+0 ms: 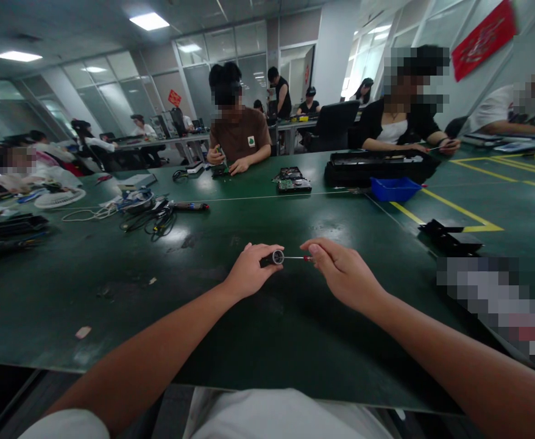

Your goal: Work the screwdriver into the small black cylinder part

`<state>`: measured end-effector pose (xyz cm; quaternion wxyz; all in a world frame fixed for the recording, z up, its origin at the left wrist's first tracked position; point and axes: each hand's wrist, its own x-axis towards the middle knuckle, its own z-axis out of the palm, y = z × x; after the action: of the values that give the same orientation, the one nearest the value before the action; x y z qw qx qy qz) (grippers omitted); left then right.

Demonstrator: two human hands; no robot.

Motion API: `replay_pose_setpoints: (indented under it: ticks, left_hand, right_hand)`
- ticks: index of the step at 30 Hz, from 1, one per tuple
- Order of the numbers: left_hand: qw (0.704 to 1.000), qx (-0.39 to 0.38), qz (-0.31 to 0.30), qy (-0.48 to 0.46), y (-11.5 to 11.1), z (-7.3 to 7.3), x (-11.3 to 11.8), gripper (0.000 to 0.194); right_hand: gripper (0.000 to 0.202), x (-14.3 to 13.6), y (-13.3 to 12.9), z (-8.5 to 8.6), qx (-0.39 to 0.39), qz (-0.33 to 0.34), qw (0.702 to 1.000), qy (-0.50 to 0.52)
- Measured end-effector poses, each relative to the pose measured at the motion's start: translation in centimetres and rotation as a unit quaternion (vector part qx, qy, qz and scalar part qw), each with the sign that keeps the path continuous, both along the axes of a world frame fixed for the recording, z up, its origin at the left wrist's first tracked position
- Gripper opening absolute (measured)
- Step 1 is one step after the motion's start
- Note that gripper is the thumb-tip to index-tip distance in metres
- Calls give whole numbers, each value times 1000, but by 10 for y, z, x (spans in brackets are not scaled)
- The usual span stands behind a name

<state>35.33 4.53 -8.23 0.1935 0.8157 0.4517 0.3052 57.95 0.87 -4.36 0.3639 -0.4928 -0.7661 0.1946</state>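
Above the green table, my left hand [250, 270] is closed around a black cylindrical part [277, 257] whose round, pale-rimmed end faces me. My right hand [343, 271] pinches the red handle of a thin screwdriver [297, 258]. Its metal shaft points left and meets the side of the cylinder. Whether the tip sits in a screw or only touches the surface, I cannot tell. My fingers cover most of the handle and the back of the cylinder.
On the green table [194, 317] lie tangled cables [158, 213], a circuit board [294, 183], a blue bin [394, 189], a long black housing [377, 167] and black brackets [450, 236]. A person in a brown shirt [240, 131] works opposite; another person in black [404, 116] sits farther right.
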Motion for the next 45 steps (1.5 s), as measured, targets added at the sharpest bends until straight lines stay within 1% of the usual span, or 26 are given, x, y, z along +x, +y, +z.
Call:
replay_pose_setpoints:
  ticks: [3,7,9,12,14,18,20,22,23,24,25,26,27,28,29,32,37,39,43,45]
  left_hand:
    - [1000,-2,5,-4,1,0,-1,36]
    - [1000,-4,15,-8,1,1,-1,37]
    - [1000,-5,11,-2,1,1,0,37]
    - [1000,-6,-1,1,1,-1,1,36]
    - [1000,-5,-4,0,2,-2,1,36]
    - [1000,-5,5,-5,2,-1,0,37]
    - [1000,-4,11,-5,1,0,0,38]
    - [1000,18,4,-6,-2,2,0,38]
    - [999,36,-2,-7,-3,3,0,38]
    - [998,55,-9,-8,-4,4,0,39]
    - [998,68,-14,-8,-4,4,0,39]
    - [997,74,-15,-7,-5,5,-1,40]
    - [997,73,-13,-6,-5,5,-1,40]
    - [998,66,-10,-4,-4,5,-1,41]
    - [998,57,-7,-1,-3,4,-1,41]
    - [999,42,-1,5,-2,4,-1,41]
    - [999,45,-10,14,-3,6,0,42]
    - [999,41,-7,19,-4,8,1,41]
    - [999,35,4,25,-5,9,2,40]
    - [999,35,5,27,-5,9,2,41]
  right_hand:
    - [28,-1,-1,1,-1,-7,1000,-7]
    - [22,-2,-2,2,3,-2,1000,13]
    - [19,-1,-1,3,-9,-3,1000,10]
    - [23,0,0,3,-32,-13,999,5]
    - [19,-1,0,2,-32,-18,999,12]
    - [14,-2,-3,-2,-7,-8,998,65]
    - [16,-2,-1,-4,-23,-5,993,115]
    - [21,-2,5,-7,-63,-12,976,208]
    - [23,-2,8,-8,-90,-17,958,271]
    - [25,-2,12,-10,-117,-22,930,348]
    - [25,-2,16,-11,-160,-16,901,403]
    - [24,-1,19,-12,-199,-11,878,435]
    - [23,-1,22,-14,-216,-10,867,449]
    - [22,-1,24,-15,-214,-16,865,454]
    - [22,-1,25,-17,-204,-22,869,450]
    - [23,-1,22,-21,-152,-33,894,420]
    - [26,-1,15,-21,-82,-25,941,328]
    - [26,0,14,-20,-68,-27,954,290]
    - [29,0,10,-12,-48,-34,971,232]
    - [34,0,8,-6,-50,-73,984,156]
